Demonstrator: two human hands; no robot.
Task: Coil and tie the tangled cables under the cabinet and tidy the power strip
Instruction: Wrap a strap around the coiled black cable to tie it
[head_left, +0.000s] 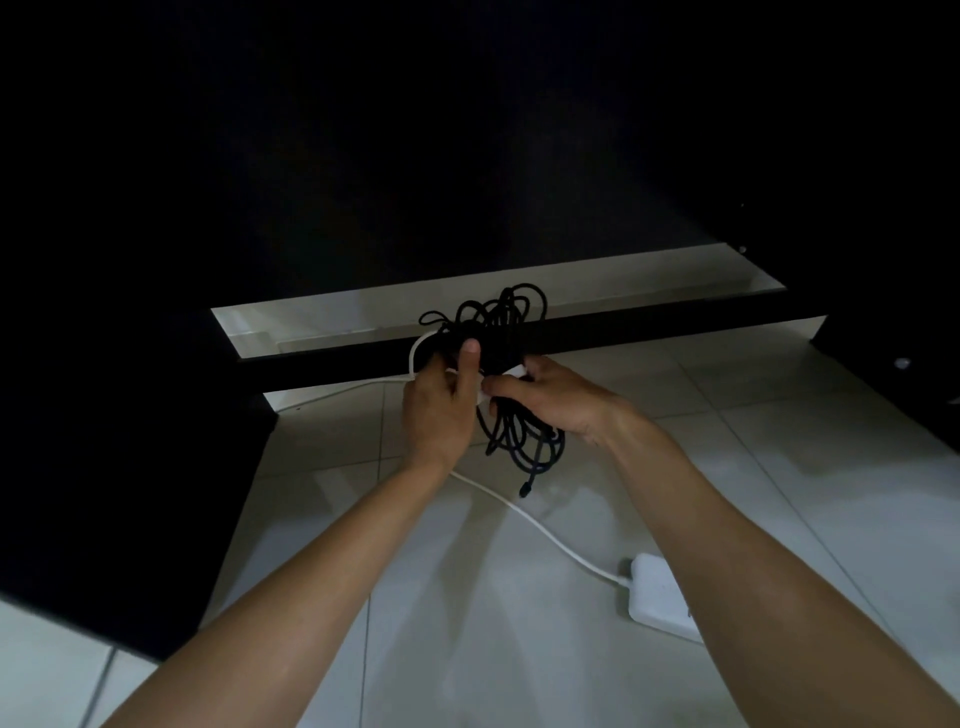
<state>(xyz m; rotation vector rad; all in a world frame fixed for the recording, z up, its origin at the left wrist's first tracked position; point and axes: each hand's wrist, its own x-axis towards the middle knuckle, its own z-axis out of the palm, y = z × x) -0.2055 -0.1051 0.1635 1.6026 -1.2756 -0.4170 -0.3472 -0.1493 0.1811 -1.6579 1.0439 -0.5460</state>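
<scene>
Pale floor tiles (519, 623) spread beneath our arms, with the dark cabinet (130, 415) filling the space beyond and to the left of our hands. We hold a bundle of black cables (511, 415) in the air between both hands, its loops fanning out above our fingers and hanging below our palms, one plug end dangling lowest. Our left hand (441, 410) is closed around the bundle's middle, thumb pressed upright against it. Our right hand (558, 402) grips the same bundle from the other side, thumb and fingers pinching a white strip at its waist. A white cord (545, 530) runs from under our left hand, back beneath our wrists, to the white power strip (657, 592) lying on the tiles under our right forearm.
</scene>
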